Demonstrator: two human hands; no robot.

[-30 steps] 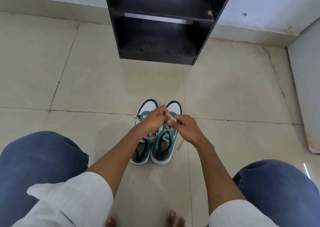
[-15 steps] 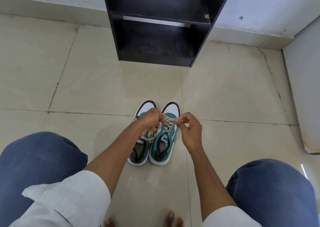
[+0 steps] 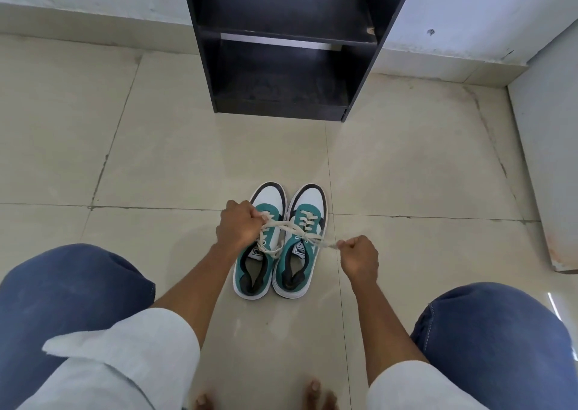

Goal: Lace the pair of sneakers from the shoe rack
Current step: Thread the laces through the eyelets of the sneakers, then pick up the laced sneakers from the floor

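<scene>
Both sneakers sit side by side on the floor tiles (image 3: 156, 165), well short of the shoe rack (image 3: 281, 65). Left hand (image 3: 239, 225) fisted on the lace (image 3: 287, 226) over the left sneaker (image 3: 259, 253); right hand (image 3: 358, 254) pinches it beside the right sneaker (image 3: 300, 253). Bare tile all around the pair.
</scene>
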